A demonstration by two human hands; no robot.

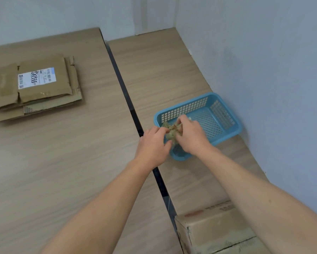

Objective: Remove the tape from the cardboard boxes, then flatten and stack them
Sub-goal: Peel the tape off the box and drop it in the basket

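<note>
Two wood-grain tables [62, 162] are set edge to edge against pale walls. A crumpled wad of tape [171, 132], with no clear long axis, is held over the near left end of a blue basket [227, 114]. It is pinched between the curled fingers of the left hand [152, 143] and right hand [190, 136], both arms stretched forward and converging. Flattened boxes [44, 85] are stacked far left, label up, long axis running left to right. An unflattened box [214, 230] is seen near right.

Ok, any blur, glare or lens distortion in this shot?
Head view: soft, even light, no strong glare, only a faint shadow by the blue basket; wide-angle bowing curves the table edges; the left hand, right hand and the tape wad they grip are slightly motion-smeared; the shipping label is soft; the cardboard box at the bottom is out of focus.
</note>
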